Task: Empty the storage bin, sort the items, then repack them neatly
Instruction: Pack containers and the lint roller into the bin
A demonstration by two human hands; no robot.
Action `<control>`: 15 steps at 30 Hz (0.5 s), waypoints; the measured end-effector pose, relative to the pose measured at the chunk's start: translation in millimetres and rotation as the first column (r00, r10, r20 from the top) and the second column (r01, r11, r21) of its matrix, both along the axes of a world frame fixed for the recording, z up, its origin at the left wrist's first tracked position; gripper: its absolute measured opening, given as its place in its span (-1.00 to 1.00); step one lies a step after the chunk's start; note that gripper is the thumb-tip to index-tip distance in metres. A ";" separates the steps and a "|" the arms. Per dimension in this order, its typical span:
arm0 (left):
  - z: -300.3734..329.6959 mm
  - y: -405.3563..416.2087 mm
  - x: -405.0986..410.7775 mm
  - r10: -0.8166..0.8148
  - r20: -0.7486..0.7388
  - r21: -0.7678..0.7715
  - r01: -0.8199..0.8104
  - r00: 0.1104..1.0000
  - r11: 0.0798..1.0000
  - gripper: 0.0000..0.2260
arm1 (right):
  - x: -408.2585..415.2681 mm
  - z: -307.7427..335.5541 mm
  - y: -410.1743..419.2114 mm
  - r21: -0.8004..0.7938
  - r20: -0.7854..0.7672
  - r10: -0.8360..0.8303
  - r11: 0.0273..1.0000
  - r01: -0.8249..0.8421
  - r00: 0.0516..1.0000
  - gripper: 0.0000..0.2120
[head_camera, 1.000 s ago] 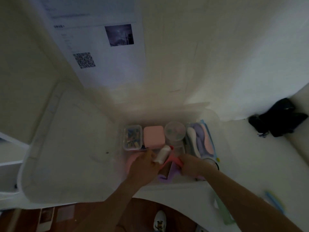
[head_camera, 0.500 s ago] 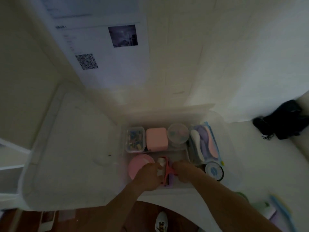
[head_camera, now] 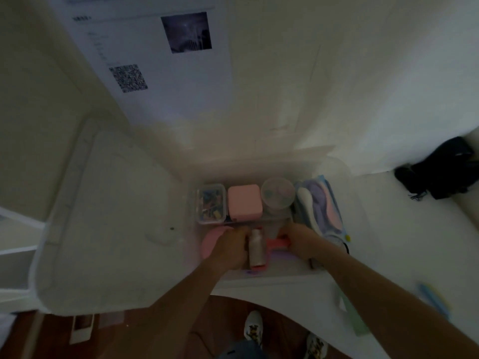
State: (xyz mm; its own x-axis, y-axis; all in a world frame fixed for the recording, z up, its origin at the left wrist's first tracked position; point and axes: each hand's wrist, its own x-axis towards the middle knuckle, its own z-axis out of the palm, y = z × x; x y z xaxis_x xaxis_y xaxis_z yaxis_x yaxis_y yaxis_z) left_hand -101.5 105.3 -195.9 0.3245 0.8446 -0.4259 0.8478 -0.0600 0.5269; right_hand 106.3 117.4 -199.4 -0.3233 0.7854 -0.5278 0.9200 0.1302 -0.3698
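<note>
The clear storage bin (head_camera: 337, 165) stands on the white table against the wall. Its back row holds a small clear box of coloured clips (head_camera: 210, 203), a pink square case (head_camera: 245, 203), a round clear tub (head_camera: 277, 196) and a blue pouch (head_camera: 327, 203) with white, purple and pink pieces. A pink round thing (head_camera: 211, 242) lies at the front left. Both hands are inside the bin's front. My left hand (head_camera: 229, 251) holds a white spool (head_camera: 256, 248) with a pink end. My right hand (head_camera: 300, 240) grips a red-pink piece (head_camera: 278, 244) over something purple.
The bin's clear lid (head_camera: 103, 229) leans to the left of the bin. A black object (head_camera: 440, 172) sits at the far right. A blue stick (head_camera: 435, 300) and a pale green item (head_camera: 359, 325) lie on the table by my right arm.
Both hands moved deeper into the bin's front with the spool and the red-pink piece. The spool now lies lengthwise between the hands. The camera tilted slightly.
</note>
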 end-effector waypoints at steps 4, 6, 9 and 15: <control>-16.4 1.6 -0.6 -0.046 -0.073 -0.014 0.045 0.996 0.999 -0.53 | -13.3 -31.0 4.0 -0.056 0.043 0.060 0.997 -0.057 0.997 -0.70; -21.5 1.2 -0.6 -0.084 -0.102 -0.055 0.079 0.991 0.995 -0.56 | -16.5 -39.3 4.8 -0.128 0.099 0.124 0.986 -0.111 0.987 -0.63; -22.2 -1.2 2.7 -0.104 -0.104 -0.068 0.097 0.989 0.993 -0.56 | -14.7 -47.1 6.2 -0.184 0.202 0.181 0.972 -0.145 0.963 -0.54; -26.7 -3.6 7.3 -0.133 -0.108 -0.078 0.125 0.985 0.989 -0.54 | -9.2 -53.9 5.8 -0.186 0.203 0.144 0.977 -0.106 0.968 -0.59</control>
